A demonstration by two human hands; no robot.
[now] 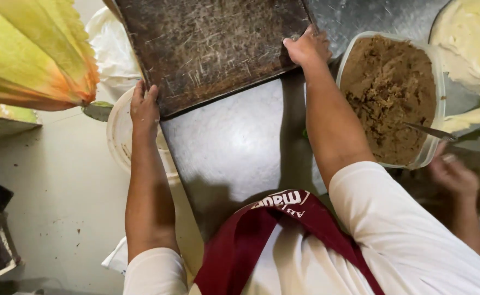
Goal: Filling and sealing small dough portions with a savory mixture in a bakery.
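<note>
Brown, scratched baking tray (pixel 212 49) (on the metal tabletop (pixel 234 147)) — left hand (pixel 143 106) and right hand (pixel 307 48) each gripped one corner.

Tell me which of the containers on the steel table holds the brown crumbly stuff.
The clear rectangular plastic tub beside the person's right forearm, with a metal utensil resting in it. The round vessel at the top right corner holds pale cream batter instead.

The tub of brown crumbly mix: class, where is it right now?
In the head view, the tub sits on the metal table at upper right, just right of the person's right hand gripping the baking tray.
</note>
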